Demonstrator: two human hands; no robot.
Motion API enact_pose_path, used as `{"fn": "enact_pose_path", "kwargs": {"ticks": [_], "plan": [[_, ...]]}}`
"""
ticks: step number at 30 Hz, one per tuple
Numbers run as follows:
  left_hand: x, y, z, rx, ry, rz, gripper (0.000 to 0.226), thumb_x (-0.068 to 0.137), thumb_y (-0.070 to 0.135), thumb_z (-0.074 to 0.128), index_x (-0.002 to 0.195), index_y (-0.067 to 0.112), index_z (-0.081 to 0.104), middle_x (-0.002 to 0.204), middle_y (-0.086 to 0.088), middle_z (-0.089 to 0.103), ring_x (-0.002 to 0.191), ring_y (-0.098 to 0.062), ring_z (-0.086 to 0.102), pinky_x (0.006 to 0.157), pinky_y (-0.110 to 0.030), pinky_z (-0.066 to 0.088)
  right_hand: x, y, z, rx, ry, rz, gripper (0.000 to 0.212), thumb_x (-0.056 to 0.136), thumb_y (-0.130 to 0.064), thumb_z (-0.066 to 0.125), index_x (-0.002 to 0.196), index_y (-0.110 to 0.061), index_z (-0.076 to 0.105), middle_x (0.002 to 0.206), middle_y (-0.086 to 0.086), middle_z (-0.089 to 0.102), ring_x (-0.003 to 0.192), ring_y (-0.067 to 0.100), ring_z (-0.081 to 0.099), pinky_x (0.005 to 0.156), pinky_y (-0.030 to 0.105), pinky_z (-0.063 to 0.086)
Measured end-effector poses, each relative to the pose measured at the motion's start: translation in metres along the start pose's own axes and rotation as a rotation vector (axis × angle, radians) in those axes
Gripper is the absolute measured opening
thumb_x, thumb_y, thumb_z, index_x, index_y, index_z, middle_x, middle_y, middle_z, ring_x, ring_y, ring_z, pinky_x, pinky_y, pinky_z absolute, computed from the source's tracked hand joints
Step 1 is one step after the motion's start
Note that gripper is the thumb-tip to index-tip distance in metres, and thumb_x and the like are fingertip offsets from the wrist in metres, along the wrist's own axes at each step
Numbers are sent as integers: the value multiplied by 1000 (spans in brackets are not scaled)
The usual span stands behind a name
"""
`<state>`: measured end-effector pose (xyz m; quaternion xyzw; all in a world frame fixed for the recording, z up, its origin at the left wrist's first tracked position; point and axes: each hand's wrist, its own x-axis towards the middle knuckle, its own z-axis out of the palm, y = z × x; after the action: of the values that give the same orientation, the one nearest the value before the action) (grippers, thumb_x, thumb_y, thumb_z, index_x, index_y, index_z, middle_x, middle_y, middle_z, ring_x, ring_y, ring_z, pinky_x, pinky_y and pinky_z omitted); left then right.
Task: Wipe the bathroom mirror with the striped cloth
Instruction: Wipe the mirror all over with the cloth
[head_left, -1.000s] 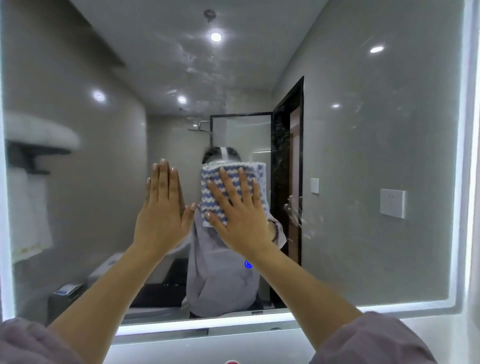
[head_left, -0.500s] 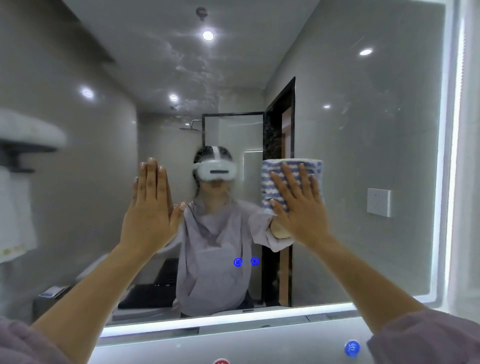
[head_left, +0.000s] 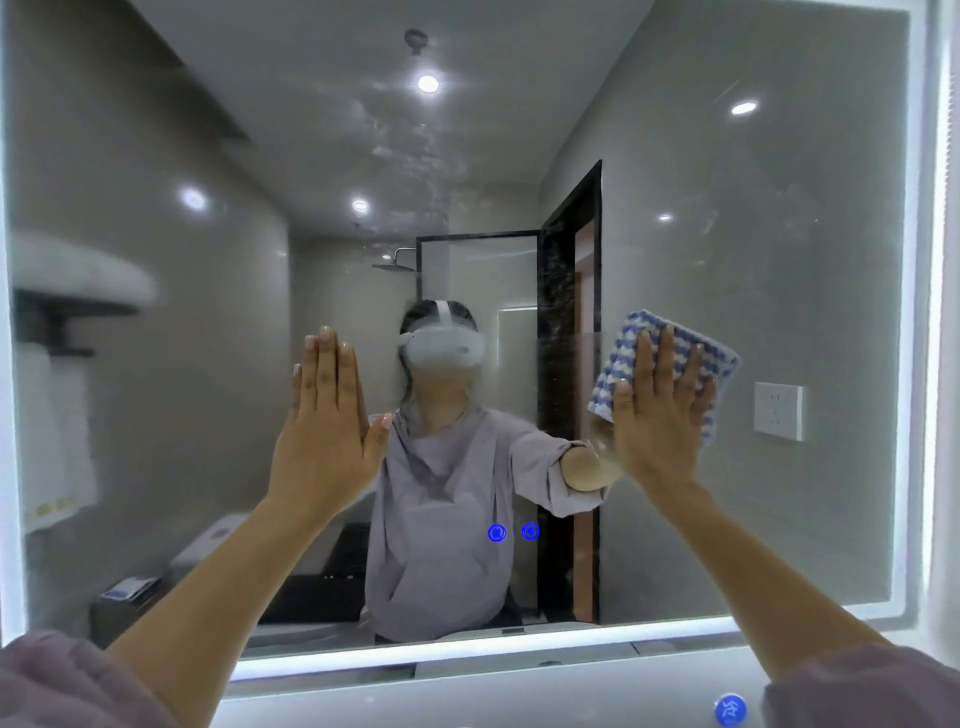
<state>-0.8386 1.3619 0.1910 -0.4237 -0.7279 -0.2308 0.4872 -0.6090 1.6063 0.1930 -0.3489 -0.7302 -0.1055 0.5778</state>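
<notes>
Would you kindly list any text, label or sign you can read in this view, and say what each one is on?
"冷" in white: round blue marker below the mirror.
Two round blue icons low on the mirror glass: too small to read.
Small packet reflected at lower left: print too blurred to read.

Bathroom: backlit mirror (head_left: 727, 260), reflected shower head (head_left: 395, 258), hanging towels (head_left: 52, 431).

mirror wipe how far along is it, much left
Partly done, by the look of it. The glass of the mirror left of the striped cloth looks clearer in a band at cloth height. In hand: the right hand presses the cloth flat on the glass; the left hand rests bare on it. Left: smears near the top centre and upper right.
</notes>
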Motion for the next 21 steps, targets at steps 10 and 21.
{"fn": "enact_pose_path", "kwargs": {"ticks": [10, 21], "plan": [[-1, 1, 0, -16, 3, -5, 82, 92, 50, 22, 147, -2, -9, 157, -18, -17, 146, -30, -16, 120, -43, -3, -10, -96, 20, 11, 74, -269, 60, 101, -45, 21, 152, -28, -5, 160, -2, -13, 147, 35, -5, 117, 56, -1], [-1, 1, -1, -28, -22, -15, 81, 91, 56, 10, 146, 1, -15, 155, -16, -24, 146, -28, -20, 120, -42, -5, -12, -187, 21, -32, -67, -516, 56, 101, -47, 13, 151, -30, -6, 157, -2, -18, 146, 29, -18, 117, 52, -9]]}}
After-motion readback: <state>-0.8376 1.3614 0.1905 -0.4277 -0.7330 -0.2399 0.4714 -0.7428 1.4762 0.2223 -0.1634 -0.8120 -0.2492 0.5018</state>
